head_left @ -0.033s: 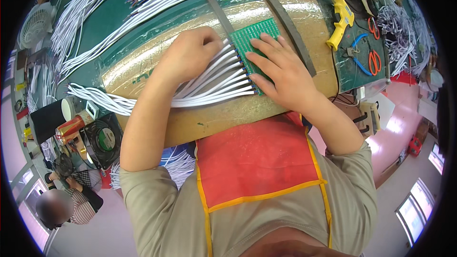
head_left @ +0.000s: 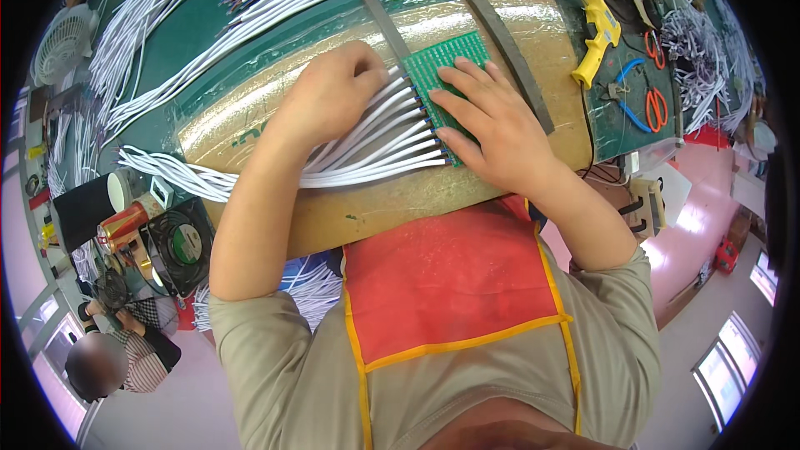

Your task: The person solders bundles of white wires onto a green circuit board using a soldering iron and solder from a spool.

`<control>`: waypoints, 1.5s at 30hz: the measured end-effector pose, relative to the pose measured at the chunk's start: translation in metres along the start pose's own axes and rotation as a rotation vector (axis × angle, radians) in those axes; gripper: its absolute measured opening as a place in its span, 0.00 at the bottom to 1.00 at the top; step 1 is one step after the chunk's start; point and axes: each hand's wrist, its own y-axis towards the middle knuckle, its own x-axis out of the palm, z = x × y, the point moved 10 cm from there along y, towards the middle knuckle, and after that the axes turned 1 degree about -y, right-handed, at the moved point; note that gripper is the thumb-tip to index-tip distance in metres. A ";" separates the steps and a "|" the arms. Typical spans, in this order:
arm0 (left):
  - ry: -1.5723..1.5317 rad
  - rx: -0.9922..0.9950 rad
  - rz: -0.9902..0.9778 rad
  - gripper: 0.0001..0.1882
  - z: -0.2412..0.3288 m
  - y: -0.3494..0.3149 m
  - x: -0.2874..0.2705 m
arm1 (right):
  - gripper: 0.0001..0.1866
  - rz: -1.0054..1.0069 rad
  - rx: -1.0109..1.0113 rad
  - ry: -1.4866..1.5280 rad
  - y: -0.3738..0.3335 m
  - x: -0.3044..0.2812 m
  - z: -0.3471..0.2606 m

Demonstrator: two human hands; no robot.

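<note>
A green perforated circuit board [head_left: 446, 52] lies on a tape-covered brown board [head_left: 358, 229] in front of me. Several white wires [head_left: 375, 162] fan out along its left edge, their dark-tipped ends at the green edge. My right hand [head_left: 504, 125] rests flat on the circuit board with its fingers spread. At the board's upper left, my left hand [head_left: 329, 100] is closed, thumb and fingers pinched on the uppermost white wire near its end. The fingertips' exact grip is partly hidden. The wires run under my left forearm and bunch together on the left.
Two dark bars [head_left: 504, 50] flank the circuit board. To the right lie a yellow glue gun [head_left: 596, 37], blue-handled pliers [head_left: 629, 96] and orange-handled scissors [head_left: 657, 110]. White wire bundles [head_left: 158, 25] cover the far left. A black fan [head_left: 177, 246] stands nearer; a person [head_left: 137, 342] sits beyond.
My left hand has shifted very slightly to the left at the uppermost wire. The right hand and the circuit board stay where they were.
</note>
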 end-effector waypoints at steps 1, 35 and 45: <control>-0.048 -0.008 0.056 0.12 -0.007 0.003 -0.007 | 0.18 0.005 -0.007 0.011 0.002 0.000 0.000; -0.023 0.017 -0.002 0.10 -0.017 0.009 -0.041 | 0.22 0.022 0.358 0.140 -0.038 -0.010 0.035; -0.035 -0.028 0.024 0.09 -0.008 0.000 -0.024 | 0.20 0.003 0.439 0.276 -0.052 -0.011 0.040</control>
